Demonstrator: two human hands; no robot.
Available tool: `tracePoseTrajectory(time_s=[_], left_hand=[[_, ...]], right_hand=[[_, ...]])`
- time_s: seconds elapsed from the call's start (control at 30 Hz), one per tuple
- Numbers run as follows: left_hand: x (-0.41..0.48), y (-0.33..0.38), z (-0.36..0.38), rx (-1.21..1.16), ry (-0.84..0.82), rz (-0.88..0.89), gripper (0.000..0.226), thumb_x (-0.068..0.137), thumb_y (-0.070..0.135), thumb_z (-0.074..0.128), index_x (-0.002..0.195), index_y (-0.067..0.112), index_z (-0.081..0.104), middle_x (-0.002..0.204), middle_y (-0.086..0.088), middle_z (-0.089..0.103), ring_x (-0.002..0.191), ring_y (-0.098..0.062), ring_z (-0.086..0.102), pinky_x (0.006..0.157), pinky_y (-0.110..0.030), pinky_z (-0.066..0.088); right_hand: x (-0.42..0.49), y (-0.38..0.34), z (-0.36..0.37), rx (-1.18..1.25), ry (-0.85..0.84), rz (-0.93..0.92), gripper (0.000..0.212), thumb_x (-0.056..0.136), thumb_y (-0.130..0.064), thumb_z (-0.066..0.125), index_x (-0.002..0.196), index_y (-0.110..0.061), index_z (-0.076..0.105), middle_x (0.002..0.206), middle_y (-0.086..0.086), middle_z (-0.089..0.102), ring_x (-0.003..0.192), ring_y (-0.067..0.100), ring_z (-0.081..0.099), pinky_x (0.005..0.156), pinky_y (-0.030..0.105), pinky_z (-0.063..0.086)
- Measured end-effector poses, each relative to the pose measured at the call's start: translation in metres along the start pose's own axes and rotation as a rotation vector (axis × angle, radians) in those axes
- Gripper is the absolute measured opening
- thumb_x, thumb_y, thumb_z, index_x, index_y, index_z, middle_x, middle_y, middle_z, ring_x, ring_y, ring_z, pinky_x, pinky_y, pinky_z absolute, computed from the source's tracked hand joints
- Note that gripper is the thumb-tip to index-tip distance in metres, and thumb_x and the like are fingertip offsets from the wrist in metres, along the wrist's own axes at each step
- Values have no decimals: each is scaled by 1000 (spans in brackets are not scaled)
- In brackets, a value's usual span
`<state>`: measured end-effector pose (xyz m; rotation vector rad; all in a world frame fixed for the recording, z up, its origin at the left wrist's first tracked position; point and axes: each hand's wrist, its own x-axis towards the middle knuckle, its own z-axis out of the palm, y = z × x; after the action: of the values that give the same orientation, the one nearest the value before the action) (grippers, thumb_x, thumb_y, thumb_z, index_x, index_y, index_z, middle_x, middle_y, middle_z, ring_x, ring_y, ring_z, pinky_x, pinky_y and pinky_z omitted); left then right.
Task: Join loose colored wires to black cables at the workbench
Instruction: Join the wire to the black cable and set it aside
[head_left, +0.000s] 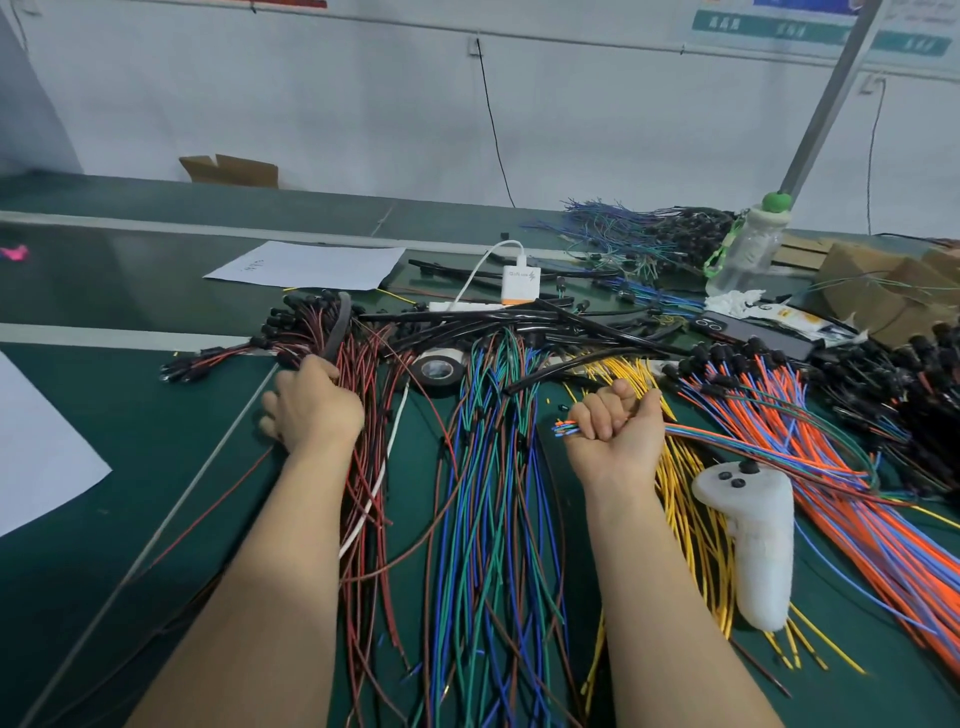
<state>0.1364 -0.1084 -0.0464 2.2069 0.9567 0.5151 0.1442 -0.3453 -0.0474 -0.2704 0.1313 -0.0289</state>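
The right hand (615, 423) is hiding the middle of its wire bundle (563, 428); the left hand's fingertips are disappearing among red wires (363, 467); wires are running off the bottom edge.

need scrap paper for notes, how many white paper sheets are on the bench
2. One paper sheet lies flat at the far middle of the bench, behind the red wires. The other sheet is at the left edge, partly out of frame. More could be hidden under the wire piles.

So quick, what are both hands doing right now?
Left hand: open, resting on the red-and-black wires.
Right hand: closed, holding a bundle of colored wires.
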Motion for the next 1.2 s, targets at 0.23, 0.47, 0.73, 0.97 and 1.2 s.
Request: tracePoseTrajectory(time_s=[0.23, 0.47, 0.73, 0.97, 1.2], left_hand=[[-9, 25, -21, -506, 265, 185, 27, 96, 0, 34, 114, 12, 50, 118, -10, 55, 97, -18, 53, 78, -25, 39], [-49, 77, -14, -1557, -557, -219, 20, 98, -1, 40, 102, 8, 57, 87, 0, 57, 70, -6, 48, 63, -17, 41], [-105, 70, 45, -1413, -859, -178, 17, 97, 4, 47, 92, 14, 59, 91, 2, 67, 70, -4, 48, 62, -16, 37], [-97, 54, 51, -1441, -845, -274, 7, 91, 1, 56, 85, 5, 57, 72, -5, 66, 51, -3, 56, 49, -13, 47], [-95, 53, 54, -1396, -867, -321, 11, 91, 1, 55, 101, -4, 54, 58, -3, 65, 46, -4, 54, 45, -14, 47]], right_hand=[[-1, 0, -1, -14, 2, -3, 60, 102, -47, 30, 59, -14, 53, 41, -8, 26, 32, 7, 20, 34, 19, 15], [-1, 0, 1, 1, -17, 8, 59, 102, -47, 29, 59, -13, 52, 40, -8, 25, 31, 7, 20, 34, 19, 14], [-2, -5, 4, 125, -44, -13, 55, 103, -43, 31, 62, -12, 50, 39, -7, 25, 29, 6, 19, 35, 18, 12], [-1, -6, 3, 205, -79, -18, 53, 103, -45, 29, 65, -12, 48, 40, -7, 24, 30, 7, 19, 35, 18, 14], [-2, -8, 3, 266, -96, -55, 52, 103, -43, 27, 68, -11, 47, 40, -5, 25, 30, 9, 22, 33, 19, 19]])
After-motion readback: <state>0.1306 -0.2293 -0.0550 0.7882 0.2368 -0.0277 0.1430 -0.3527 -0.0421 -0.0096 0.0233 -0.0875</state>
